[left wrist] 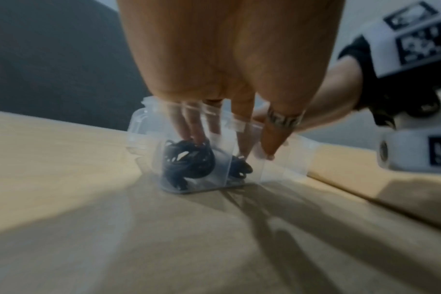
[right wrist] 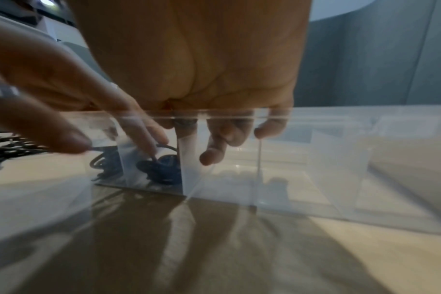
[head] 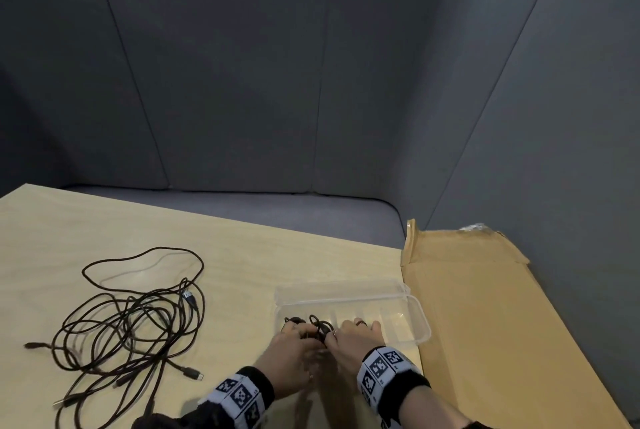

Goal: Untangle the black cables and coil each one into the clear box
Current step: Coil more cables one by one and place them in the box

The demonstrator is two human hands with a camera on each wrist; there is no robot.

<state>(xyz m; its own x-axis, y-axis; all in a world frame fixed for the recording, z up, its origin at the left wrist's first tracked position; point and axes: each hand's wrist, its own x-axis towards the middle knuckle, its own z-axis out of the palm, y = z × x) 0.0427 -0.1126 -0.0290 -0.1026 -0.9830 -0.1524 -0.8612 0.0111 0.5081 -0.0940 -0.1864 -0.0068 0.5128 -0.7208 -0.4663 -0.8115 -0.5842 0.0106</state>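
Toward the desk's (head: 242, 255) left edge, the tangle of black cables (head: 128, 321) lies loose, so by my reading most of the sorting is ahead of you. At the near edge, your left hand (head: 291, 356) reaches over the clear box (head: 415, 311), fingers (left wrist: 194, 127) straight and close together, pressing a coiled cable (left wrist: 186, 161) into the leftmost compartment. Your right hand (head: 353, 335) dips spread fingers (right wrist: 214, 153) in beside it, one on a second coil (right wrist: 161, 169) next door. Next, I'd judge, you must let go gently so the coils don't spring up, then reach left for another cable. A cardboard sheet (head: 485, 324) covers the right edge; grey padded panels (head: 311, 65) wall the far side.
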